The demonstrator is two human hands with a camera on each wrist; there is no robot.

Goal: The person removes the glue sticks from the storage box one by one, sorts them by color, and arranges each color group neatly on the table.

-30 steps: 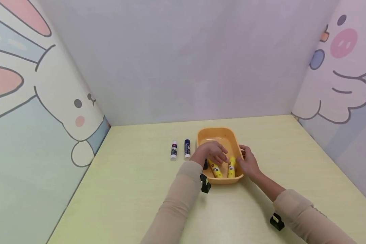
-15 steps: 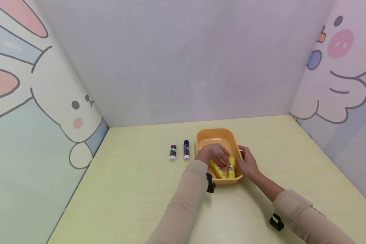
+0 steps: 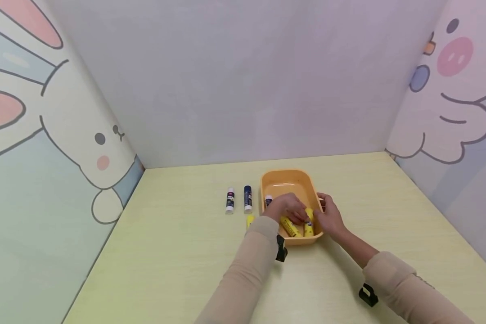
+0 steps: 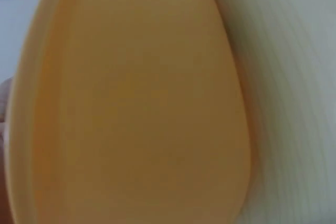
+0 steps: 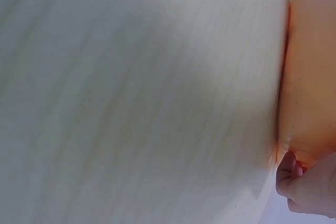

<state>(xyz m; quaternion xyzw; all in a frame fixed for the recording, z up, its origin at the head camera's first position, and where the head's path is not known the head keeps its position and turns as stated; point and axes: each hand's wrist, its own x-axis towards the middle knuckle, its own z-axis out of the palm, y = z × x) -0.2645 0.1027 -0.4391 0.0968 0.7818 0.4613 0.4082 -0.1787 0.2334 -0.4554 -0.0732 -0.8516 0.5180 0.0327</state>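
A yellow-orange plastic basket [image 3: 285, 175] rests on the table, its near part holding two yellow glue sticks. My left hand [image 3: 287, 207] reaches into it from the left, with fingers curled down at the right-hand yellow glue stick [image 3: 309, 227], which they appear to pinch. The other yellow glue stick [image 3: 290, 227] leans at a slant under that hand. At the basket's left wall shows the white top of a dark-labelled glue stick [image 3: 268, 200], mostly hidden by my left hand. My right hand [image 3: 330, 218] grips the basket's right side, thumb over the rim; the right wrist view shows its fingers [image 5: 287, 174] curled there.
Left of the basket, a white-capped glue stick [image 3: 230, 200] and a blue-capped glue stick [image 3: 248, 199] lie side by side on the table [image 3: 178, 252]. A yellow piece [image 3: 249, 220] peeks out beside my left sleeve. Printed walls [image 3: 243, 90] enclose the table's back and sides.
My left hand has moved slightly right and its fingers have curled toward the right-hand yellow glue stick, which has shifted a little. The yellow piece beside the sleeve has come into view. My right hand stays put.
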